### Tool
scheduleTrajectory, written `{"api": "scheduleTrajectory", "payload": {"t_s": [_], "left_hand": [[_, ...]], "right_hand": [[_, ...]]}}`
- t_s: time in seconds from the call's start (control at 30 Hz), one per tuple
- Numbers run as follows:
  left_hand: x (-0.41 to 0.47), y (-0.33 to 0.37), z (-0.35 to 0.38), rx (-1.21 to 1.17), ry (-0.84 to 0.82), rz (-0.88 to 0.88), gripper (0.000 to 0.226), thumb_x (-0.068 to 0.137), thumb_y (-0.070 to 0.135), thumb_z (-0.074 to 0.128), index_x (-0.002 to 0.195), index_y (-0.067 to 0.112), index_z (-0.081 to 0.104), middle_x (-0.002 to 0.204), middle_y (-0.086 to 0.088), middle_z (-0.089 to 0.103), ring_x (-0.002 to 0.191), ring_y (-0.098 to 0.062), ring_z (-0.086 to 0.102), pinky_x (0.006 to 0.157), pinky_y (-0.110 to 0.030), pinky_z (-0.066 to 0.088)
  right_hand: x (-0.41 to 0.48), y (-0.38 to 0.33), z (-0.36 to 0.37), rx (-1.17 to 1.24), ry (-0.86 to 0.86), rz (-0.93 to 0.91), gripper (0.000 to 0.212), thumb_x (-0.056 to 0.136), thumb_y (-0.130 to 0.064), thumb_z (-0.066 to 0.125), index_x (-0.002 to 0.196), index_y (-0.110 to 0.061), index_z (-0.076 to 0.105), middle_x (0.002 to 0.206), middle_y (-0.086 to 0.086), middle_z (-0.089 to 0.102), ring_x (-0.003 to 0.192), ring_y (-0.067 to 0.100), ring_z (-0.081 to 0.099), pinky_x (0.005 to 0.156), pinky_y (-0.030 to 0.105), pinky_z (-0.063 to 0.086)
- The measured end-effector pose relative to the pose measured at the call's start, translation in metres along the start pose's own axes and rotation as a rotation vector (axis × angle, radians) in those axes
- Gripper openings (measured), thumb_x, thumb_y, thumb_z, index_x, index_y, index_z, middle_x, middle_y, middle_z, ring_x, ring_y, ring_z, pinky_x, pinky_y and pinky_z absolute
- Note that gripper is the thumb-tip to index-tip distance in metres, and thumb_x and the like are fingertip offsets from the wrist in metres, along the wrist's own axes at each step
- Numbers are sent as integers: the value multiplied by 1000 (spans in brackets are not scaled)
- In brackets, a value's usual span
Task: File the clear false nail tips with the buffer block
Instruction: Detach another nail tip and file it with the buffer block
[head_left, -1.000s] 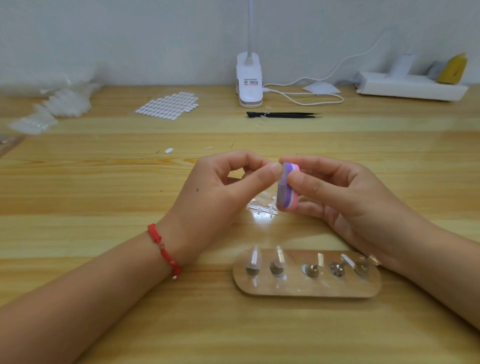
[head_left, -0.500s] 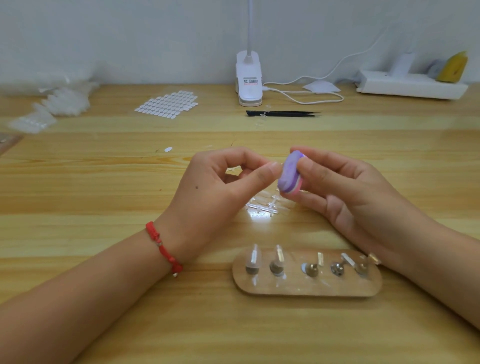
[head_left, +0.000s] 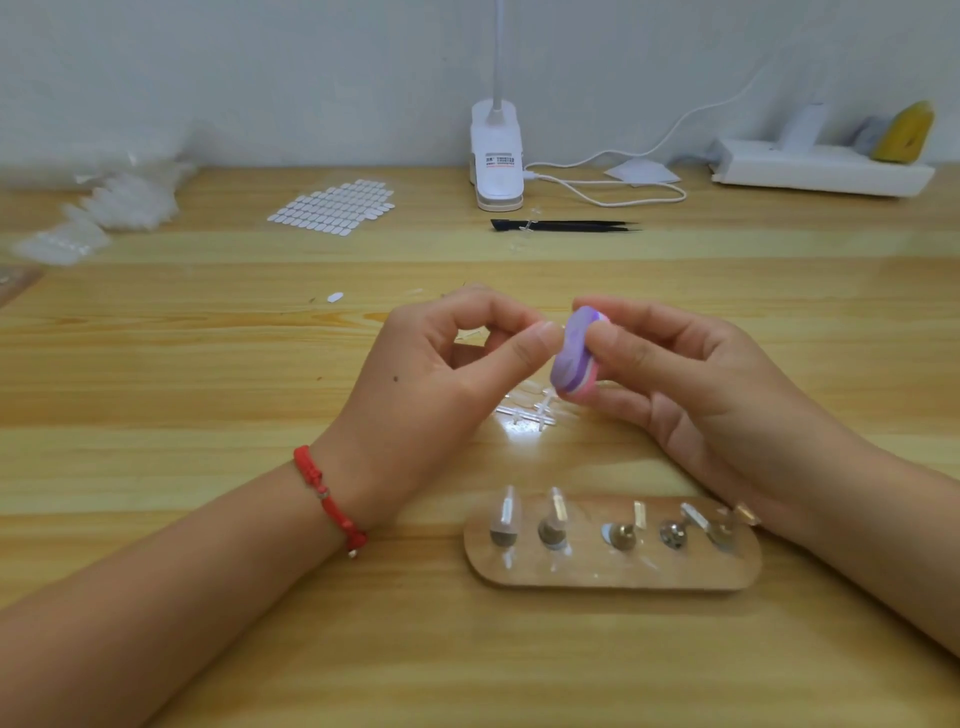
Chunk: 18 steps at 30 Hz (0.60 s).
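Oval purple-pink-white foam buffer block (head_left: 574, 358): gripped near-upright by the right hand (head_left: 717, 395), purple face just right of, and touching, the closed thumb-forefinger pinch of the left hand (head_left: 441, 374), judged to hold a clear false nail tip too transparent to confirm.

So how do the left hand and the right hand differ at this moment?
The right hand grips a purple and pink oval buffer block. The left hand only pinches thumb to forefinger on what seems to be a clear false nail tip, barely visible against the block. The left wrist wears a red cord bracelet, while the right wrist is bare. Both hands meet at the block, beyond the oval wooden stand.
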<state>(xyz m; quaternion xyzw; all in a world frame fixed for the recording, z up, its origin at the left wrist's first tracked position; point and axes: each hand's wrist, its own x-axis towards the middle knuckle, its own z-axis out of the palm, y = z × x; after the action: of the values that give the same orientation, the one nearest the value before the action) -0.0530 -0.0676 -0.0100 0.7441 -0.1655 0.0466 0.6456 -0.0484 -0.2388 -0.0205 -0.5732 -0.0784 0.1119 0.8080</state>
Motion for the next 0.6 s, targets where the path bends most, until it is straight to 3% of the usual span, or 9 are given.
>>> {"api": "scheduleTrajectory", "payload": {"t_s": [0.07,0.17,0.3,0.37,0.47,0.6], "left_hand": [[0,0,0,2,-6,-5,13,74,28,64,71,15,65,76,-25,48,44,-2,32,47,-12,28],[0,0,-1,-21,21,7,17,72,32,63,72,15,65,63,-7,48,41,-1,33,45,-11,27],[0,0,0,6,-15,-2,14,72,31,63,70,17,65,79,-30,47,44,-2,30,46,-11,27],[0,0,0,-3,-6,1,15,72,31,63,71,16,66,77,-28,46,43,-2,30,46,-11,27],[0,-1,0,-18,17,10,19,72,31,63,73,12,66,69,-11,47,40,-1,34,45,-10,28],[0,0,0,13,-11,2,16,71,31,63,71,14,65,75,-27,47,41,-2,32,45,-8,27]], "right_hand": [[1,0,-2,29,14,5,24,67,-18,72,90,-12,77,82,9,75,73,15,72,67,24,57],[0,-1,0,-8,-32,19,21,67,-16,71,87,-15,79,82,6,75,72,13,72,66,21,57],[2,-4,-5,67,-26,63,21,75,-12,68,94,-12,77,87,8,74,78,16,72,71,24,57],[2,-5,-5,96,-13,66,22,75,-13,68,96,-11,75,86,8,74,77,15,72,71,24,57],[1,-3,-2,35,-25,48,20,71,-13,70,89,-13,79,84,7,74,74,15,72,68,23,57],[2,-2,-4,106,9,27,19,73,-14,69,90,-12,77,83,8,74,74,15,72,68,24,57]]}}
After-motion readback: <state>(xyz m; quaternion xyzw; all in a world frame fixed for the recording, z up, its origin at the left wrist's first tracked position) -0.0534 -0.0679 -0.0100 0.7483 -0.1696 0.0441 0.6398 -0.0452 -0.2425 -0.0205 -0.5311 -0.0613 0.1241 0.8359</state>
